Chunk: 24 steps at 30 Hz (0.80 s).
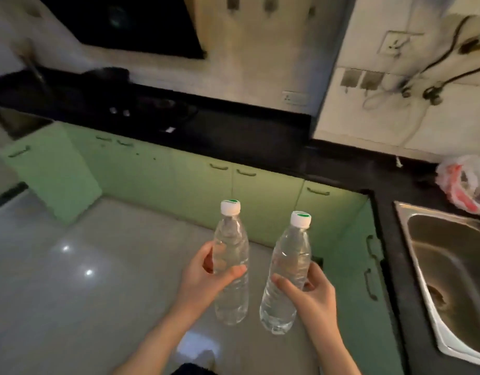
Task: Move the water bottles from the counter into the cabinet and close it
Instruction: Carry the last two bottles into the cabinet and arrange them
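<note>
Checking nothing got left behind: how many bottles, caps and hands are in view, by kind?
Bottles: 2 (left bottle, right bottle)
Caps: 2 (left cap, right cap)
Hands: 2 (left hand, right hand), each holding one bottle
Total: 6

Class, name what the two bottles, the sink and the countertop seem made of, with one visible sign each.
Left bottle and right bottle: probably clear plastic, see-through walls. Sink: likely brushed stainless steel, grey metallic sheen. Countertop: perhaps dark stone, black and dull; uncertain.
</note>
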Each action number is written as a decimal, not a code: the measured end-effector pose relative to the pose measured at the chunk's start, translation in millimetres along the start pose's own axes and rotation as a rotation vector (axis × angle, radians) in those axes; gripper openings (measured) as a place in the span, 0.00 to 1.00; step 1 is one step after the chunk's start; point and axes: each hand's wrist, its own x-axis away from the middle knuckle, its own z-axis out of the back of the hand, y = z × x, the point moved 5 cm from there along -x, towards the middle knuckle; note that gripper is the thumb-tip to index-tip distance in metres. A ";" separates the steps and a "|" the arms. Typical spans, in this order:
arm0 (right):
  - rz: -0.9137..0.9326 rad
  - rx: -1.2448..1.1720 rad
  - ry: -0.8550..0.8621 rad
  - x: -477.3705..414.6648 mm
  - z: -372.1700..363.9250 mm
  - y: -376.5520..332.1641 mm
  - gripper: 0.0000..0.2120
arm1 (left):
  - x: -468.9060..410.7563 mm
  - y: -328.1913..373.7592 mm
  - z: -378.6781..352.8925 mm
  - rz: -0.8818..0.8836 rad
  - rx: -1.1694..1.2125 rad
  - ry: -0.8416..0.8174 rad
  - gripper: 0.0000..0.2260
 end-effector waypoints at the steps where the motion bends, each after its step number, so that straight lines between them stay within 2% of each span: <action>1: 0.004 -0.001 -0.052 1.1 -19.8 -3.1 0.15 | 6.7 0.2 22.6 -0.007 0.015 0.064 0.23; 8: -0.003 0.040 -0.392 33.9 -180.8 -1.1 0.15 | 70.1 -31.1 190.3 0.030 0.035 0.461 0.22; 11: -0.025 0.043 -0.523 60.6 -263.6 1.7 0.14 | 97.0 -48.9 264.9 0.069 0.009 0.600 0.17; 17: 0.019 0.060 -0.722 113.9 -446.7 -12.2 0.13 | 132.4 -80.4 430.8 0.085 0.053 0.818 0.20; 21: 0.068 0.071 -0.833 141.6 -556.3 -38.1 0.15 | 144.3 -79.7 533.3 0.081 0.080 0.981 0.13; 24: 0.059 0.087 -0.904 151.2 -616.4 -49.9 0.15 | 142.1 -81.9 588.5 0.078 0.089 1.021 0.13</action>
